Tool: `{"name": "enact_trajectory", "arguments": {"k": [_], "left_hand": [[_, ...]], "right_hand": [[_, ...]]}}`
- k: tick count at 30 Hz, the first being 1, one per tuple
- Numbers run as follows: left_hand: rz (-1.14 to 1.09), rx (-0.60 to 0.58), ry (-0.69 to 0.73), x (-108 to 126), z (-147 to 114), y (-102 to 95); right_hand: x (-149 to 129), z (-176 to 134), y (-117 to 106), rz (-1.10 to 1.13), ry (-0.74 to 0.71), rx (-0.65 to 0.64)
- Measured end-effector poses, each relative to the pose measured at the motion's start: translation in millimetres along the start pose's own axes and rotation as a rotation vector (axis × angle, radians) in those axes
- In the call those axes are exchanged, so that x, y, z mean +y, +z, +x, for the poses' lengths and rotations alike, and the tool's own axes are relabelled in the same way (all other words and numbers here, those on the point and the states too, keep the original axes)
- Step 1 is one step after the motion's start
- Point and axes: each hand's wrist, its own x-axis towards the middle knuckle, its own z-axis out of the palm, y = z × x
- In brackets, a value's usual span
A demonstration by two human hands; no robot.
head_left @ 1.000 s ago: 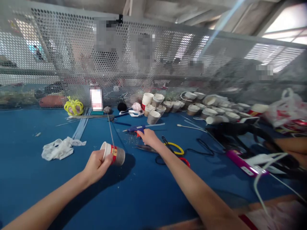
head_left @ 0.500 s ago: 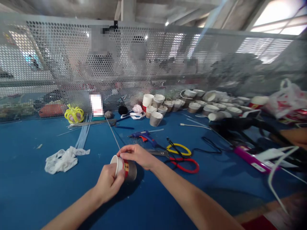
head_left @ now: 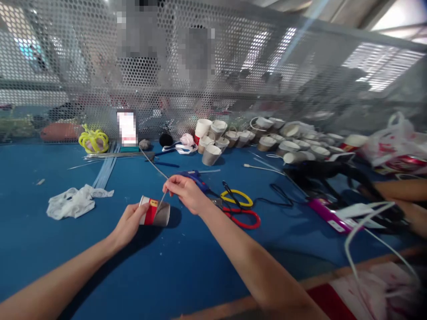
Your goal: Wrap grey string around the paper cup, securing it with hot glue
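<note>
Paper cup point(head_left: 153, 216), tipped sideways, clasped by the left hand point(head_left: 128, 222) — gray cord point(head_left: 154, 165), pinched by the right hand point(head_left: 187, 193)

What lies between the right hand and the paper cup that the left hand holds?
A short length of grey yarn spans from the right hand to the side of the paper cup, as the head view shows.

Window point(head_left: 402, 18) upper R blown bright, diag. streak point(head_left: 298, 42) near it; phone screen point(head_left: 127, 126) washed white. Cup point(head_left: 163, 215) & L arm point(head_left: 63, 272) cast shadows rightward on desk point(head_left: 190, 271). Edges stretched, R side blurry, far R dims.
</note>
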Motion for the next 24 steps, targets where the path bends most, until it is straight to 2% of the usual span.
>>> {"name": "enact_trajectory", "arguments": {"k": [5,10,14,24], "left_hand": [[0.088,0.043,0.069,-6,6,-2.1],[0.179,0.002,0.141,-12,8,-1.4],[0.207,-0.022,0.217,-14,7,-2.6],[0.272,0.020,0.281,-13,2,-4.1]], "right_hand": [[0,5,0,-0.094,-0.071,0.003],[0,10,3,-0.208,-0.134,0.007],[8,12,4,-0.280,-0.139,0.057],[18,10,7,-0.409,-0.133,0.102]]}}
